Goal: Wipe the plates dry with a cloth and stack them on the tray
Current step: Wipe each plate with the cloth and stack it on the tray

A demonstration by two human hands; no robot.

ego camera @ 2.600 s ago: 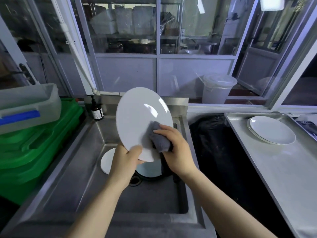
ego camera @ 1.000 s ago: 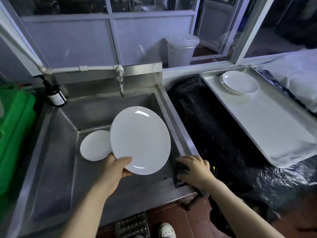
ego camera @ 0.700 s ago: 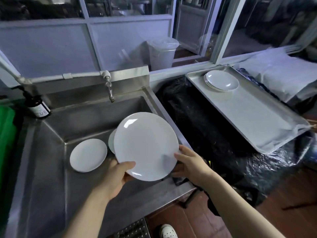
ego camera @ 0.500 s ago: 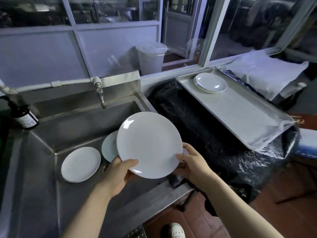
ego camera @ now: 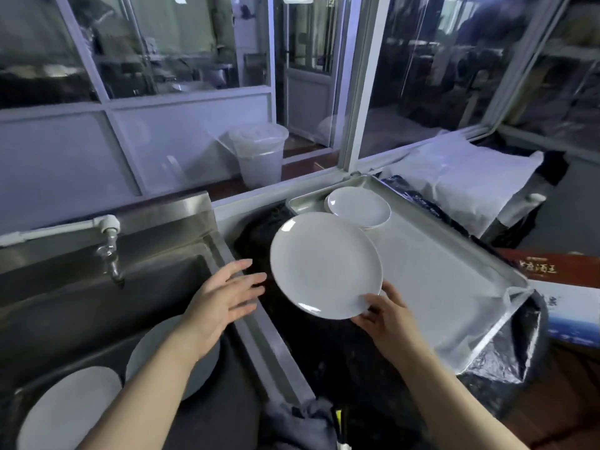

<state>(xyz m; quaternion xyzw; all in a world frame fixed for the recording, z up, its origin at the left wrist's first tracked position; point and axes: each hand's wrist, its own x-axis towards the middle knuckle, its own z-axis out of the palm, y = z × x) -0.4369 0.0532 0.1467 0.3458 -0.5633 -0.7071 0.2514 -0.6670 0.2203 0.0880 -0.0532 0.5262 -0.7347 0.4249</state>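
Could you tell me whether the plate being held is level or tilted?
Tilted. The plate leans with its face toward the camera, its lower edge pinched by the right hand.

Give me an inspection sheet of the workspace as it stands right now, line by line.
Surface: steel sink on the left; metal tray on the right, resting on black plastic sheeting.
Job's things: held plate in the air beside the tray's near-left edge; plate stack at the tray's far corner; two plates in the sink; grey cloth lying at the sink's near right corner.
Clutter: printed box right of the tray.
Grips: right hand pinches the held plate's near rim; left hand open, touching nothing.
Cables: nothing seen.
Surroundings: tap above the sink; lined bucket behind glass partitions.
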